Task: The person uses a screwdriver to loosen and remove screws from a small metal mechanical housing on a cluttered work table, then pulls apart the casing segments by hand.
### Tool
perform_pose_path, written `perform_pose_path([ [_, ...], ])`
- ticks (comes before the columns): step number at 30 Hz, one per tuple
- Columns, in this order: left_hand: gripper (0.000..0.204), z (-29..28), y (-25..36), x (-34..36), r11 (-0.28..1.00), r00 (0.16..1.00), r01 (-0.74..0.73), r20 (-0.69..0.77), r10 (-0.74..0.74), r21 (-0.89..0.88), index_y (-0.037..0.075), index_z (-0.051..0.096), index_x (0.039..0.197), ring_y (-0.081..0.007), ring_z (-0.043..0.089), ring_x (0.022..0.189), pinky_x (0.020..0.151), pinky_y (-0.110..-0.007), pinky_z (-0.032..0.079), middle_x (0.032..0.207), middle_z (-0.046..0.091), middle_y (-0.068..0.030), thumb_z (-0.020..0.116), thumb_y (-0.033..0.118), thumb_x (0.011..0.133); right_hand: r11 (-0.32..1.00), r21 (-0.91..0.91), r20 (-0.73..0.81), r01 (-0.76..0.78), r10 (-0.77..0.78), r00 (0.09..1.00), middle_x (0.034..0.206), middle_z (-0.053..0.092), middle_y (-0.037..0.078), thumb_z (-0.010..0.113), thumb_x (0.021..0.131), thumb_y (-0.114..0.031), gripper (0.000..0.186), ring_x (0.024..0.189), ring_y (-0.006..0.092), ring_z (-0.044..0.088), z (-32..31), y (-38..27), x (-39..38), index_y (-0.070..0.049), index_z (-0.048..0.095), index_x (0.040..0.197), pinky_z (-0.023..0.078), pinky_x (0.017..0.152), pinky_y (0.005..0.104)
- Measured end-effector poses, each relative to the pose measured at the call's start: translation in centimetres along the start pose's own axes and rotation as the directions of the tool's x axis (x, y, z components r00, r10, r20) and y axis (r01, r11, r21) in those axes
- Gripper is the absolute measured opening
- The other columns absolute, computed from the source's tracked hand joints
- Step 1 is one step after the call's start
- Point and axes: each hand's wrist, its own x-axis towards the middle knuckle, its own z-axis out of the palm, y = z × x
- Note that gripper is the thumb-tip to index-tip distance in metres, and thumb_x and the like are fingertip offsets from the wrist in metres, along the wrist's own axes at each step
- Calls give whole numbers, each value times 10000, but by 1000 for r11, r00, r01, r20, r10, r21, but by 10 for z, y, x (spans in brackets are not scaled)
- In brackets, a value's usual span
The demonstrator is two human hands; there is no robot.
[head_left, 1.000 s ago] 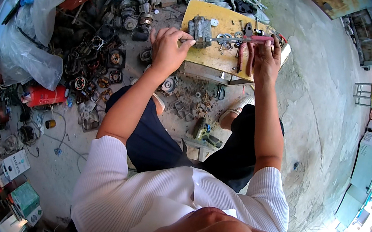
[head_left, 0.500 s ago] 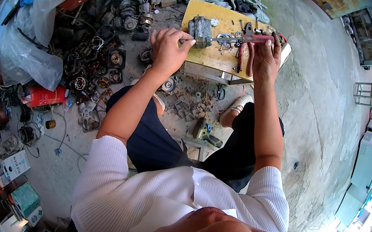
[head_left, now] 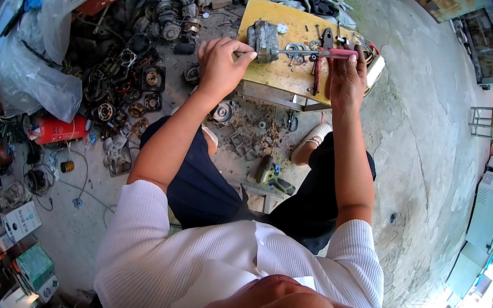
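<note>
A grey metal motor housing sits on the yellow-topped table. My right hand grips the red handle of a screwdriver. Its metal shaft runs leftward, and the tip meets the right side of the housing. Against the housing's left side, my left hand is pinched closed; what its thumb and forefinger hold is too small to make out. Red-handled pliers lie beside the right hand, partly under the screwdriver. Several small rings and washers rest near the shaft.
A yellow-green power drill lies on the floor between my legs. Motor parts are heaped at the left, near a red canister and clear plastic sheeting. Coiled cable hangs at the table's right edge.
My right hand and the screwdriver have shifted slightly left, and the fingers have changed their position around the handle. The left hand and the housing have moved slightly left too.
</note>
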Motion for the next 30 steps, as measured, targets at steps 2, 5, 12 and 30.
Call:
perform_pose_path([
  [2, 152, 0, 0, 0, 1000, 1000, -3, -10, 3, 8, 147, 721, 824, -256, 573, 995, 979, -434, 306, 912, 666, -21, 746, 293, 790, 1000, 15, 30, 21, -22, 999, 1141, 598, 77, 577, 986, -191, 423, 1016, 195, 615, 0, 2, 0, -64, 429, 1362, 503, 928, 365],
  [5, 156, 1, 1, 0, 1000, 1000, 3, -8, -3, 3, 146, 722, 825, -258, 574, 991, 979, -427, 307, 911, 665, -24, 746, 297, 790, 1000, -6, -21, -3, 3, 1000, 1165, 594, 87, 564, 990, -171, 424, 1024, 206, 616, 0, 1, -2, -53, 418, 1370, 502, 944, 380],
  [12, 159, -1, 2, 1, 1000, 1000, 13, 3, -13, -5, 142, 723, 815, -257, 583, 973, 962, -417, 323, 893, 666, -21, 743, 299, 793, 1000, -20, 30, 17, -17, 999, 1161, 590, 77, 546, 999, -156, 416, 1023, 193, 615, -5, 1, 3, -65, 421, 1385, 504, 911, 371],
  [30, 160, 0, 2, 0, 999, 998, 51, 21, -51, 14, 144, 722, 824, -251, 581, 989, 985, -410, 316, 913, 673, -15, 738, 301, 797, 999, -24, -30, -40, 39, 999, 1192, 587, 65, 594, 977, -224, 422, 1123, 211, 586, 0, -1, -6, -122, 450, 1361, 475, 958, 387],
])
